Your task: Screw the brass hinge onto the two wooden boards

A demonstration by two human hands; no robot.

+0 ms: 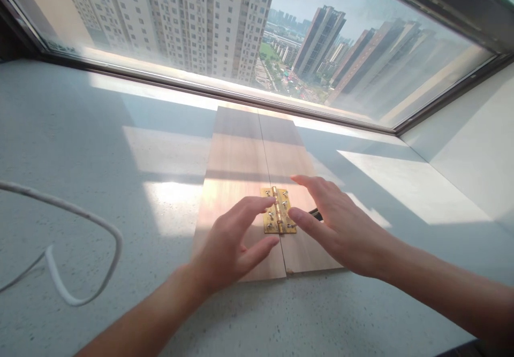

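A brass hinge (280, 220) lies opened flat across the seam between two pale wooden boards, the left board (233, 156) and the right board (287, 151). Several small screws stand in its holes, some tilted. My left hand (228, 239) hovers at the hinge's left side, thumb and fingers apart, with nothing in it. Over the right board is my right hand (341, 223), its thumb and forefinger spread wide near the hinge. A dark, slim tool handle (316, 214) shows behind the right thumb; most of it is hidden, and no grip on it is visible.
The boards rest on a speckled pale sill (168, 148) below a large window (225, 25). A white cable (116, 244) loops at the left. A pale side wall (474, 143) rises at the right. Sunlight and shadow bands cross the surface.
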